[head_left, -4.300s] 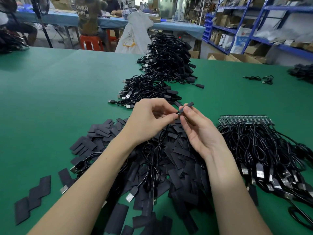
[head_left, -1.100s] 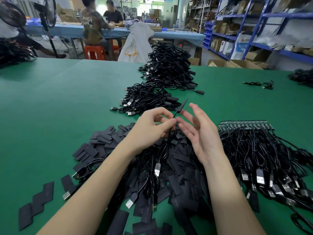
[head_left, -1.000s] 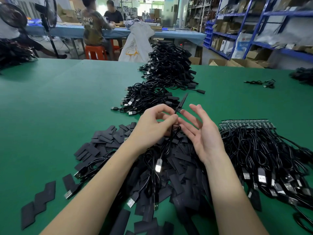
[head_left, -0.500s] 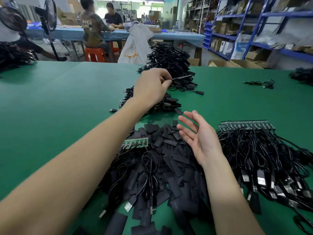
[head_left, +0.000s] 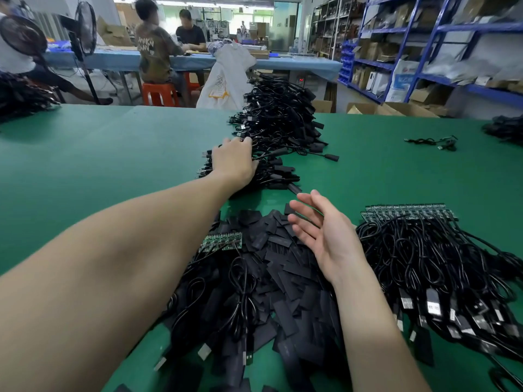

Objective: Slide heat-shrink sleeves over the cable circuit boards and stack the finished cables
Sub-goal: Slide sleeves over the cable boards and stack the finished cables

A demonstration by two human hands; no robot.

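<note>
Sleeved cable, pinched mid-air half a second ago, has been laid on the finished stack (head_left: 271, 165), where the left hand (head_left: 233, 162) now rests palm-down, grip not discernible; right hand (head_left: 325, 236) is held open, empty, above the loose sleeves (head_left: 283, 267), so next unit is due.

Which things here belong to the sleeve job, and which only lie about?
Job: left hand resting on finished cables; open right hand; loose sleeves; unsleeved cables.
Lying about: stray cable; white bag; fan.
</note>
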